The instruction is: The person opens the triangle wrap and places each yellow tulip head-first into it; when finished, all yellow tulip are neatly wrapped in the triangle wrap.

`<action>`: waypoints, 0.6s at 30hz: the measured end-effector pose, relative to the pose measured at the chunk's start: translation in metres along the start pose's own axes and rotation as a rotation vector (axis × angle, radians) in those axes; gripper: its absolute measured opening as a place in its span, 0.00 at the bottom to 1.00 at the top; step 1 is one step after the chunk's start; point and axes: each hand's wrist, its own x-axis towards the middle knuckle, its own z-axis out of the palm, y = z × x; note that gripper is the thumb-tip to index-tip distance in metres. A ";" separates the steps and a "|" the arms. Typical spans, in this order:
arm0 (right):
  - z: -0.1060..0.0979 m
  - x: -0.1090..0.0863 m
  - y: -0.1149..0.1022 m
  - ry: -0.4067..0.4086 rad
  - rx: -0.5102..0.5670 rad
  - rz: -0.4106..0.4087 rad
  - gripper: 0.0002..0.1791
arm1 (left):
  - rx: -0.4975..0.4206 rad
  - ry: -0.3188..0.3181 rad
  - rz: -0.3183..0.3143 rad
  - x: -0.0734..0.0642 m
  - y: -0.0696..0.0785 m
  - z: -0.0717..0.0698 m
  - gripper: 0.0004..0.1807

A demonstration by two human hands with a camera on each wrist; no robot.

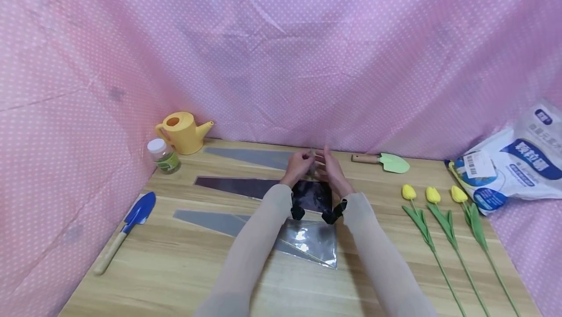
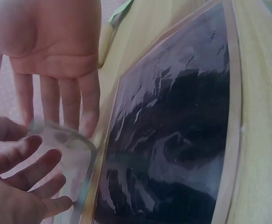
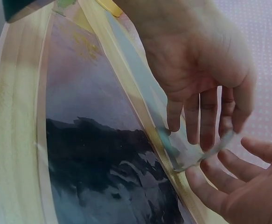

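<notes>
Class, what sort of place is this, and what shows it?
Probably an indoor table set up for flower arranging: yellow tulips and tapered plastic sleeves are laid on the wooden table, with a polka-dot cloth hanging behind.

Long plain sleeves in pale beige, left sleeve (image 1: 252, 239) and right sleeve (image 1: 382, 253) alike, close-fitting along the forearms, small black left wrist device (image 1: 297, 210), angular black right wrist device (image 1: 332, 215), bare fingers (image 3: 209, 189)
</notes>
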 end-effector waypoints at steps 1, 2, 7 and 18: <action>0.000 0.000 0.000 0.001 -0.004 -0.001 0.40 | -0.010 0.003 -0.001 0.000 0.000 -0.001 0.12; -0.001 0.000 0.000 0.002 -0.005 -0.001 0.40 | -0.014 0.009 0.003 0.000 0.000 -0.001 0.12; -0.002 0.002 0.001 0.040 0.023 0.025 0.36 | 0.005 0.039 0.029 -0.001 0.000 -0.002 0.09; 0.004 0.013 -0.002 0.102 -0.018 0.058 0.29 | -0.029 0.044 -0.004 -0.002 -0.001 -0.006 0.07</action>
